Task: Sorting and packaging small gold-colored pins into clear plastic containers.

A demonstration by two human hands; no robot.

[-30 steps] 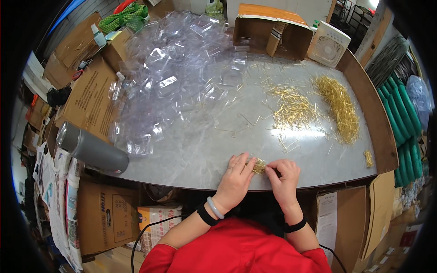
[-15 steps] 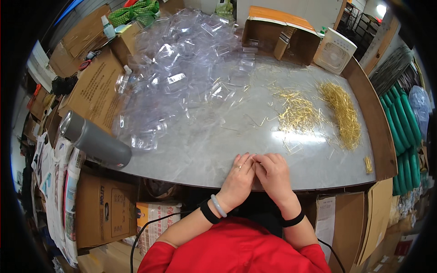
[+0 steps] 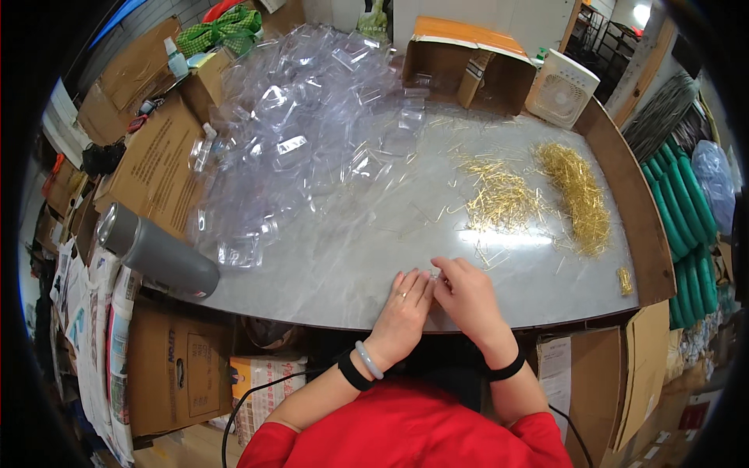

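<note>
Near the table's front edge, my left hand [image 3: 402, 310] lies with its fingers stretched out on the grey tabletop [image 3: 328, 261]. My right hand [image 3: 468, 300] is beside it, thumb and forefinger pinched together close to the left fingertips. Something tiny seems to be in that pinch, too small to make out. Beyond my right hand is a loose heap of short bent gold wire pieces [image 3: 503, 195]. A longer, denser pile of gold wire pieces [image 3: 576, 199] lies to its right. One small gold bundle [image 3: 624, 281] rests near the right edge.
See-through plastic containers [image 3: 292, 148] are heaped across the left and back. A grey bottle [image 3: 160, 253] lies at the left edge by a cardboard box [image 3: 156, 164]. At the back stand an open orange-topped box [image 3: 468, 66] and a white fan [image 3: 562, 90]. Cardboard edging [image 3: 636, 195] borders the right side.
My fingertips have drawn slightly apart, and a small gap shows between the two hands. The whole view has shifted a little. The gold wire heaps look the same.
</note>
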